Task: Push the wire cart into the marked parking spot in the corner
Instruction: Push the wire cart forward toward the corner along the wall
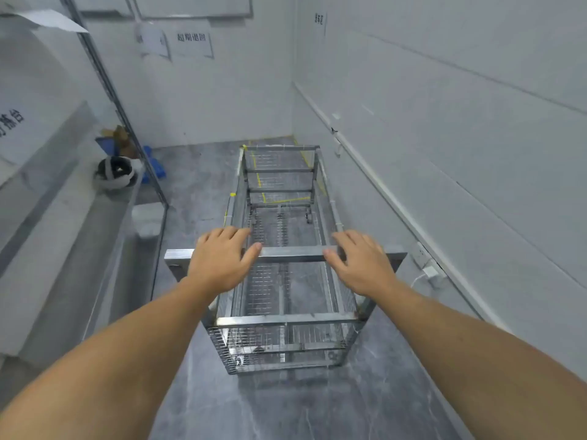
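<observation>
The wire cart (282,319) is a long steel frame with mesh sides, standing on the grey floor with its far end toward the room's corner. Its handle bar (292,254) runs across the near end. My left hand (219,258) lies over the bar's left part and my right hand (362,262) over its right part. Their fingers are stretched forward and apart, not curled round the bar, and the thumbs rest on top of it. Yellow tape lines (286,198) of the marked spot show on the floor through the cart's far half, by the corner.
The white right wall (444,154) runs close beside the cart, with a socket and white plug (428,271) low on it. On the left are a grey counter (79,249), a white bin (147,217), a helmet-like object (116,171) and a blue crate with cardboard (152,166).
</observation>
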The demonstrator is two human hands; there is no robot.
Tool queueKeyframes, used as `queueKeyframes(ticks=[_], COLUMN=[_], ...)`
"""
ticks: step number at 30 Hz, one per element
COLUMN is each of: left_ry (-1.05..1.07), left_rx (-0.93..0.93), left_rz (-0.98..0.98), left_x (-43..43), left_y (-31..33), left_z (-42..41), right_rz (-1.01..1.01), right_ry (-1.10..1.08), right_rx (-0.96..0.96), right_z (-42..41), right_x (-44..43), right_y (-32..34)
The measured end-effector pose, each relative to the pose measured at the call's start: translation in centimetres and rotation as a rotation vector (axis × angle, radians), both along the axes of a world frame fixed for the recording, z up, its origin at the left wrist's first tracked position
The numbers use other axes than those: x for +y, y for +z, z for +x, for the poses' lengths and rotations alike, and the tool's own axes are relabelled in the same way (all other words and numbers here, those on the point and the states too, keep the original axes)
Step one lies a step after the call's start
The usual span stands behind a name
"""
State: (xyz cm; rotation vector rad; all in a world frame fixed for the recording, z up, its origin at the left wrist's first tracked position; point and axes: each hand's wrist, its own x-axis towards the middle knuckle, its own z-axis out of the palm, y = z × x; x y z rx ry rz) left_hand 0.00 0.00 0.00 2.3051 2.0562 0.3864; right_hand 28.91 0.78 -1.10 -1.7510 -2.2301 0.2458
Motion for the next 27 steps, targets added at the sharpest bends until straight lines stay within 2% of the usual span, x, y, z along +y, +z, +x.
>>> queueKeyframes(ticks=[6,11,15,27], left_ry=[-0.033,-0.059,-0.057,0.027], left_rx=[0.032,0.030,0.045,0.081], left_rz=[-0.050,-0.077,-0.108,-0.019], left_x=[0.7,1.9,3.1,5.4], left_y=[-2.2,-2.7,-3.0,-3.8], left_z=[-0.8,-1.7,-2.1,-2.1], right_rz=[0.023,-0.033,-0.004,-0.005], right_ry=[-0.028,-0.022,-0.080,-0.103], right_rx=[-0.124,-0.220,-0.229,-0.252], right_z=[-0.7,-1.5,-2.5,-3.2], right_x=[0.8,2.1,2.4,4.4], right_y=[-2.4,-2.9,-3.7,-3.7])
